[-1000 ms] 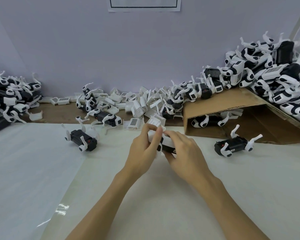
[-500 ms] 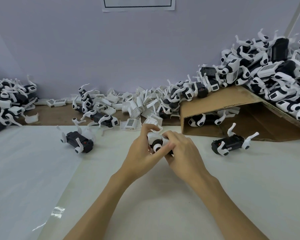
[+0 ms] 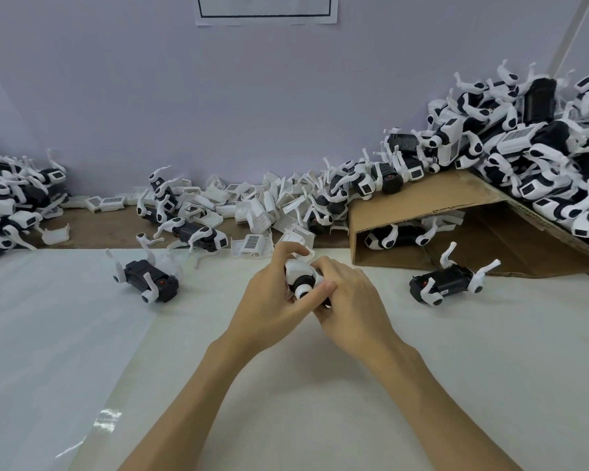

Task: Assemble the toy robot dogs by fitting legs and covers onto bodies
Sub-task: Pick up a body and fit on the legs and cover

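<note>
Both hands hold one black and white toy dog [image 3: 301,278] just above the white table centre. My left hand [image 3: 272,300] grips it from the left, thumb across its front. My right hand [image 3: 351,300] wraps its right side and hides most of the body. A black dog body with white legs [image 3: 148,282] lies on its back to the left. Another such body [image 3: 446,283] lies to the right. Loose white covers [image 3: 252,244] are heaped along the back edge.
A folded cardboard sheet [image 3: 422,202] forms a ramp at the right, with one dog [image 3: 395,237] under it. Finished dogs are piled on it at the far right [image 3: 541,158] and at the far left [image 3: 11,202]. The purple wall stands close behind.
The hands have turned the held dog, so a black and white round joint now faces me. My left thumb has moved across its front. The camera view dipped slightly.
</note>
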Tool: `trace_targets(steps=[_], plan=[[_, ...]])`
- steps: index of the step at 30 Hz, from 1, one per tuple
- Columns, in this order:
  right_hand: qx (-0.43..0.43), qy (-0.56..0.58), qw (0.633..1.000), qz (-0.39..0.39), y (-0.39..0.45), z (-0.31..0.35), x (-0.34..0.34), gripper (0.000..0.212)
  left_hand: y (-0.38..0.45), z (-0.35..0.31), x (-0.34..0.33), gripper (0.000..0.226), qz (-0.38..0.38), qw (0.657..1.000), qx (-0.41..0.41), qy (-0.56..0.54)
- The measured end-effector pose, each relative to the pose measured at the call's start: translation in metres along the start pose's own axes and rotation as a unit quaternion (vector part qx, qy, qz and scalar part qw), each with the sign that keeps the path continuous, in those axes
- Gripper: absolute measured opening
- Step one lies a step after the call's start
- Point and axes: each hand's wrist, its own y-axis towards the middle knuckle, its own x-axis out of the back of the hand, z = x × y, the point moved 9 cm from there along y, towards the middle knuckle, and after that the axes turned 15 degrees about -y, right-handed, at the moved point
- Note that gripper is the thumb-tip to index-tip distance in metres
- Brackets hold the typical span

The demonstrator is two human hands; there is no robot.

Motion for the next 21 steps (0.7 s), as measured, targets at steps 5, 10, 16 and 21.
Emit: trace_targets(steps=[5,10,16,21], plan=[[-0.004,0.29,0.944,0.161,-0.001,-0.009,-0.01,0.041,0.001,-0.008,0.013,0.071,0.013,0.994,-0.051,0.095],[-0.041,0.347,0.916,0.198,-0.002,-0.032,-0.013,0.016,0.004,-0.005,0.021,0.061,0.045,0.981,-0.068,0.176],[-0.047,0.322,0.944,0.061,0.003,-0.03,-0.002,0.043,0.002,0.012,0.027,0.043,0.033,0.997,0.009,0.063],[0.022,0.123,0.991,-0.043,0.004,-0.02,0.017,0.05,0.007,0.012,0.032,0.038,0.018,0.999,0.039,-0.009]])
